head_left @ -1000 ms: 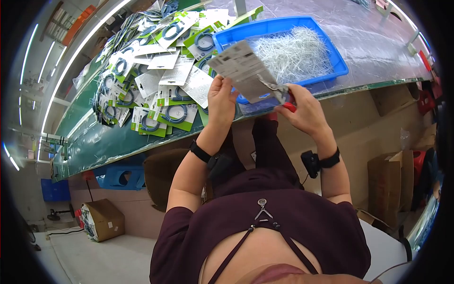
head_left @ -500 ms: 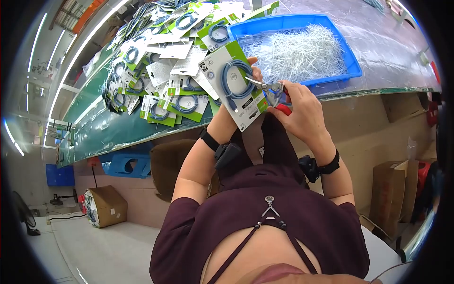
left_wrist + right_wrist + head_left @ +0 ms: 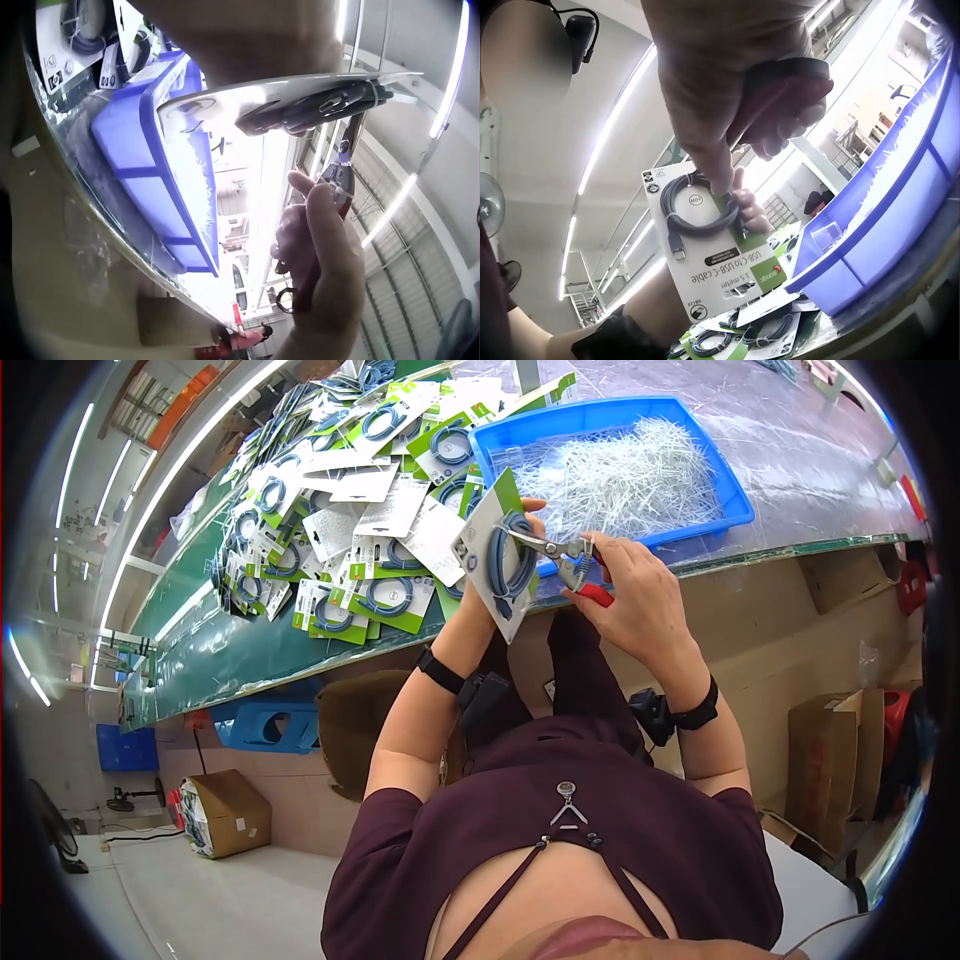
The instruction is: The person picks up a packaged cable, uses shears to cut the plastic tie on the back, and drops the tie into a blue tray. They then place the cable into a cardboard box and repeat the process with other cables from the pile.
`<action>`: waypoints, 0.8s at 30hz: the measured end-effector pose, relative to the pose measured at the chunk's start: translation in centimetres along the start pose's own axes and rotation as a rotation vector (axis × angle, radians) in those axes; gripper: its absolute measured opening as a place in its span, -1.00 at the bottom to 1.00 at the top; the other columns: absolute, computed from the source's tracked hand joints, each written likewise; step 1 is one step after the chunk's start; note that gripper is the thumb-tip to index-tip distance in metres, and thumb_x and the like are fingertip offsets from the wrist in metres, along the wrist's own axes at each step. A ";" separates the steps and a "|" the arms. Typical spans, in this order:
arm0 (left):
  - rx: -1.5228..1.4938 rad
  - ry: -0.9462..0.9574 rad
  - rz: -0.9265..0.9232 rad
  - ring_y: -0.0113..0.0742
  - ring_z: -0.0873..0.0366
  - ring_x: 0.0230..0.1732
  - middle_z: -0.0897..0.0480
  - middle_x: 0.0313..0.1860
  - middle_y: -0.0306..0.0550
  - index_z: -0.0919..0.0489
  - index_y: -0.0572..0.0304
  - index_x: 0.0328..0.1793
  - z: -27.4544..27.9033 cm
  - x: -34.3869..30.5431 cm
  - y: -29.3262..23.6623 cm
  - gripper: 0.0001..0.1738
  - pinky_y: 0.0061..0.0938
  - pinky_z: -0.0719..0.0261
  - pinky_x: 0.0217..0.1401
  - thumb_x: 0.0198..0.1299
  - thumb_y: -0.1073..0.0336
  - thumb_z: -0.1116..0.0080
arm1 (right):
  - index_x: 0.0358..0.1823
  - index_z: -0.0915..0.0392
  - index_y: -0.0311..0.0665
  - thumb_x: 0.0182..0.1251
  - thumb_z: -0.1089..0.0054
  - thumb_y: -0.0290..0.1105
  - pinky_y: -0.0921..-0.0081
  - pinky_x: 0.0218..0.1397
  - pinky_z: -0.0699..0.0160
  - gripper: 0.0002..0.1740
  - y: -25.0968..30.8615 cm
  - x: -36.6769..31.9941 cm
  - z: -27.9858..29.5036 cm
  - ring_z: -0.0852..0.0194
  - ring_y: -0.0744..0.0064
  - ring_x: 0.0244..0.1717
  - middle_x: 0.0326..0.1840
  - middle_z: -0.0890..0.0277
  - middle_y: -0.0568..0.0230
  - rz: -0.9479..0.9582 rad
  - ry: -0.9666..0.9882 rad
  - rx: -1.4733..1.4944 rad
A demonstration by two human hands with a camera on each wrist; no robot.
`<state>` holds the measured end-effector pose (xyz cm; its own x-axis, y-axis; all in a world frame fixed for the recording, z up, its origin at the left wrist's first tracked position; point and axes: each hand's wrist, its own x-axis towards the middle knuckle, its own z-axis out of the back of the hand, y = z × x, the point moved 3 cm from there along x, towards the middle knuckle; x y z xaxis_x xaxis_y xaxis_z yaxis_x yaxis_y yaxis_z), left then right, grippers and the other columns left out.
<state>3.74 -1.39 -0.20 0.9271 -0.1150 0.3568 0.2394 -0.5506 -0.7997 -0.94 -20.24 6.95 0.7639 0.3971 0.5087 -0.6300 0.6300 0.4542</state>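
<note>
My left hand (image 3: 537,518) holds a white-and-green retail card (image 3: 478,550) from behind, tilted nearly edge-on in the head view. On its front is a coiled grey-blue USB-C cable (image 3: 498,565); the right wrist view shows the card (image 3: 712,259) printed "USB-C to USB-C Cable, 1.5 meter". My right hand (image 3: 645,595) grips spring-loaded snips (image 3: 575,567) with red handles. Their blade tips lie right at the top of the cable coil. In the left wrist view, the snips (image 3: 341,174) point up to the end of the bundled cable (image 3: 322,106).
A blue tray (image 3: 745,500) with a heap of thin clear plastic strips (image 3: 645,475) stands behind my hands. Left of it, many carded cables (image 3: 385,595) lie piled on the green table (image 3: 190,650). Cardboard boxes (image 3: 235,820) stand on the floor at both sides.
The left hand has turned the card from its printed back to its cable side, then tilted it more edge-on. The snips' tips have come to the coil.
</note>
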 end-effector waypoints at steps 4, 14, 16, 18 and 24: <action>0.136 -0.051 0.058 -0.49 -0.49 -0.38 -0.57 -0.30 -0.05 -0.34 0.54 0.29 0.5 0.1 -0.6 -0.39 -0.77 -0.42 -0.39 0.39 0.05 0.01 | 0.07 -0.52 -0.27 0.04 -0.47 -0.28 0.33 -0.09 -0.55 -0.46 -1.0 -0.1 0.8 -0.60 0.15 -0.18 -0.20 -0.60 0.09 0.043 0.015 -0.011; -0.341 0.322 0.345 -0.41 -0.48 -0.47 -0.56 -0.39 -0.12 -0.46 0.41 0.18 -1.0 0.4 3.3 -0.46 -0.65 -0.45 -0.44 0.38 0.00 -0.01 | 0.05 -0.50 -0.29 0.13 -0.40 -0.46 0.53 -0.07 -0.54 -0.57 -3.0 1.0 -0.2 -0.59 0.43 -0.22 -0.18 -0.61 0.19 -0.163 -0.047 0.492; -0.221 0.223 0.433 -0.40 -0.49 -0.49 -0.56 -0.37 -0.10 -0.45 0.33 0.17 -1.4 -0.1 4.0 -0.47 -0.62 -0.47 -0.44 0.37 -0.03 -0.01 | 0.06 -0.49 -0.28 0.09 -0.38 -0.55 0.50 -0.06 -0.56 -0.54 -3.2 2.1 -0.5 -0.58 0.40 -0.22 -0.14 -0.60 0.21 -0.003 -0.192 0.626; 0.041 0.006 0.578 -0.38 -0.52 -0.53 -0.55 -0.33 -0.05 -0.43 0.19 0.15 -1.0 -0.6 4.4 -0.50 -0.58 -0.52 -0.43 0.37 -0.08 0.00 | 0.07 -0.48 -0.28 0.07 -0.38 -0.58 0.49 -0.05 -0.56 -0.52 -3.2 2.4 -0.6 -0.58 0.39 -0.20 -0.11 -0.59 0.22 0.057 -0.157 0.573; 0.247 0.151 0.412 -0.38 -0.47 -0.60 -0.55 -0.38 -0.03 -0.45 0.16 0.12 -1.2 -0.7 4.3 -0.46 -0.56 -0.48 -0.50 0.37 -0.16 0.07 | 0.11 -0.45 -0.27 -0.07 -0.37 -0.67 0.48 -0.09 -0.57 -0.40 -3.3 2.5 -2.0 -0.59 0.30 -0.12 0.02 -0.53 0.17 0.210 -0.098 0.444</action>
<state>3.73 -4.70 -3.32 0.9114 -0.4098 0.0383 -0.0600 -0.2244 -0.9727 3.34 -19.97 5.30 0.6106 0.4070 0.6793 -0.7839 0.1893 0.5913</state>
